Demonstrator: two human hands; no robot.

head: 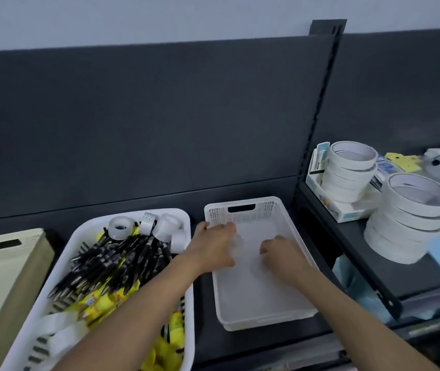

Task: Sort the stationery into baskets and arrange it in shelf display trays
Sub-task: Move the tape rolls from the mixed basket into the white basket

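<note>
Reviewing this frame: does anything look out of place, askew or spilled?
Nothing looks spilled or damaged. The big white basket holds black pens, clear tape rolls and yellow packets jumbled together, unsorted. On the right shelf, the nearer stack of white tape rolls sits uneven, its rolls offset rather than flush.

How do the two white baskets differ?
The left basket is heaped with pens, tape rolls and yellow packs; the right basket looks nearly bare. The left basket is rounder-cornered; the right basket is squarer, with a mesh end wall. Both are white plastic.
</note>
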